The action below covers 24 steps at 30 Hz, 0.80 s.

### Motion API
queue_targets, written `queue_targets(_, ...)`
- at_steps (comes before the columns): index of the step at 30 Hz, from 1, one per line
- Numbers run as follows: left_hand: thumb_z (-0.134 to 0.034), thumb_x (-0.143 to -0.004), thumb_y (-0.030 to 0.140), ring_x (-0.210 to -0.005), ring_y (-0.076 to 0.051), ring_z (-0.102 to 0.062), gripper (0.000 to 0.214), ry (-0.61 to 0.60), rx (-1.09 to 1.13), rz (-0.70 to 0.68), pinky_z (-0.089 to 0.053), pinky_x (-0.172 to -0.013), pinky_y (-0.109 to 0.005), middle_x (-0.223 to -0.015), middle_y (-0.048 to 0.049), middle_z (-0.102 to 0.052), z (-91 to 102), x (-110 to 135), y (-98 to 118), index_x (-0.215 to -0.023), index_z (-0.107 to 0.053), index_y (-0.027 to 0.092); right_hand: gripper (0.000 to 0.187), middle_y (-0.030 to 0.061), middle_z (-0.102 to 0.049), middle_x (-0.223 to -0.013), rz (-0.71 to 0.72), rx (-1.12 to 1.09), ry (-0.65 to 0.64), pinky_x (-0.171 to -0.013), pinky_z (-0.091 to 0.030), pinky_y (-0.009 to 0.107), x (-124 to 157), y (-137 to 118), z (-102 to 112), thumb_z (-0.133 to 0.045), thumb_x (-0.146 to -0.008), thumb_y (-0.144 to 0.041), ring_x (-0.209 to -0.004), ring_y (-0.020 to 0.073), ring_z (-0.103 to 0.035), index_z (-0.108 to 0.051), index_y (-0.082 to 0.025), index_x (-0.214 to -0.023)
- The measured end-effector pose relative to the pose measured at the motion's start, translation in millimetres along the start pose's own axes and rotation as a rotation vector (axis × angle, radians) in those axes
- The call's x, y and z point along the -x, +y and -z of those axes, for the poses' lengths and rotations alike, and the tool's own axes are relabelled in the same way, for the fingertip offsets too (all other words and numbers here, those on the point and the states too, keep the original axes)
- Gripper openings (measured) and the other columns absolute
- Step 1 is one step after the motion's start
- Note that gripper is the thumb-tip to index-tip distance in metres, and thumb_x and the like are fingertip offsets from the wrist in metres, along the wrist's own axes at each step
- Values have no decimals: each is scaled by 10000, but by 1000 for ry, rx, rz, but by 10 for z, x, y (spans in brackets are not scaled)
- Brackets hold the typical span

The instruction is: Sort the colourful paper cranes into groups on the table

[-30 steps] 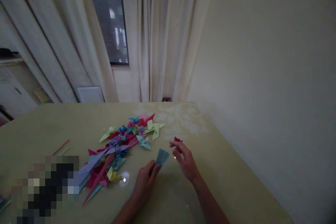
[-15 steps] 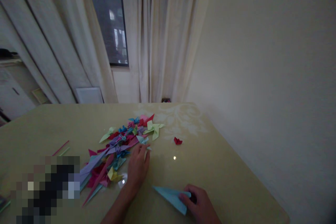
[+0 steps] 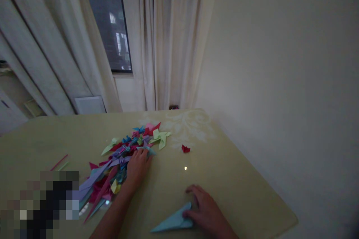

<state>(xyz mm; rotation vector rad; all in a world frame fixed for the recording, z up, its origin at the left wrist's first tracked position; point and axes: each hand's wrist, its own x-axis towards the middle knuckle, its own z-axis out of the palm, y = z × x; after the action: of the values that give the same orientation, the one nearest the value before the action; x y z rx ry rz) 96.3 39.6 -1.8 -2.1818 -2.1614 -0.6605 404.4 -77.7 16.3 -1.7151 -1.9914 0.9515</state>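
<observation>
A long heap of folded paper pieces [image 3: 120,160] in purple, pink, blue, green and red lies left of centre on the table. Over its right edge rests my left hand [image 3: 138,166], fingers stretched out and touching a light blue folded piece [image 3: 150,151]. My right hand [image 3: 206,209] has a light blue paper airplane [image 3: 174,221] by its back end, thumb across the paper and index finger raised clear of it. The airplane's nose points to the lower left. A small dark red folded piece [image 3: 185,149] sits alone beyond my right hand.
The yellowish table [image 3: 238,186] ends at a wall on the right and at curtains [image 3: 179,44] behind. Thin pink and green strips [image 3: 59,162] lie at left, near a blurred-out patch [image 3: 50,205]. A white framed panel [image 3: 90,104] leans behind the table.
The airplane's nose has swung from upper left to lower left, and my right index finger has stretched out. My left hand has slid left onto the heap. The view has shifted slightly.
</observation>
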Motion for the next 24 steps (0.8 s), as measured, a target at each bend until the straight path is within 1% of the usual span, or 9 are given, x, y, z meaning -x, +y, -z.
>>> queue_targets(2, -514, -958, 189, -1089, -320, -660, 210, -3, 45, 3, -504, -968, -421, -1080, -136, -723, -9, -4, -6, -1003, -719, 181, 450, 72, -676, -1238, 90, -13, 131, -902, -507, 315, -233, 19, 108, -728, -826, -274, -1013, 224, -678, -683, -262, -1273)
queue_targets(4, -489, -950, 163, -1073, -295, -683, 229, 5, 93, 8, -516, -961, -398, -1070, -122, -734, -19, 3, 14, -987, -713, 193, 401, 94, -650, -1238, 160, -28, 301, -947, -528, 354, -585, 68, 202, -624, -918, -293, -1054, 238, -676, -669, -251, -1314)
queue_targets(6, -485, -948, 173, -999, -256, -717, 229, 18, 156, 19, -542, -904, -355, -1057, -103, -749, -36, 37, 61, -1013, -703, 197, 513, 107, -599, -1352, 193, -34, 441, -1040, -515, 401, -989, 127, 252, -630, -906, -285, -1181, 263, -644, -610, -267, -1419)
queue_targets(9, -477, -975, 263, -812, -201, -737, 220, 37, 269, 27, -567, -754, -295, -966, -64, -765, -61, 159, 158, -1021, -684, 202, 594, 130, -589, -1398, 163, 5, 464, -1128, -469, 426, -1496, 192, 231, -698, -837, -226, -1294, 295, -595, -623, -245, -1426)
queue_targets(12, -507, -972, 394, -707, -196, -719, 253, 102, 511, 45, -560, -663, -292, -878, -46, -758, -41, 341, 252, -976, -682, 212, 438, 137, -675, -1279, 198, 50, 408, -1112, -472, 425, -1749, 214, 158, -686, -856, -197, -1233, 297, -622, -713, -211, -1294)
queue_targets(15, -568, -942, 464, -661, -198, -694, 281, 119, 675, 62, -547, -638, -303, -825, -38, -745, 42, 518, 355, -957, -702, 217, 326, 131, -710, -1191, 235, 56, 372, -1079, -492, 420, -1799, 207, 123, -650, -886, -185, -1162, 286, -651, -753, -198, -1195)
queue_targets(19, -596, -939, 465, -647, -194, -674, 266, 76, 706, 63, -527, -632, -299, -780, -25, -724, 134, 679, 533, -946, -712, 226, 452, 168, -613, -1390, 238, -26, 531, -1147, -451, 469, -1659, 113, 117, -677, -853, -186, -1305, 314, -577, -698, -190, -1305)
queue_targets(21, -587, -948, 443, -671, -196, -675, 247, 99, 700, 55, -526, -649, -303, -802, -28, -721, 123, 735, 625, -935, -713, 231, 375, 159, -644, -1323, 268, -110, 565, -1108, -481, 477, -1478, 9, 85, -674, -897, -269, -1238, 306, -608, -704, -196, -1263)
queue_targets(24, -577, -960, 431, -719, -202, -698, 235, 135, 741, 69, -549, -682, -311, -852, -38, -729, 52, 793, 756, -931, -705, 236, 353, 111, -713, -1156, 331, -294, 314, -800, -582, 357, -1105, -187, -18, -618, -982, -467, -898, 222, -686, -701, -213, -1212)
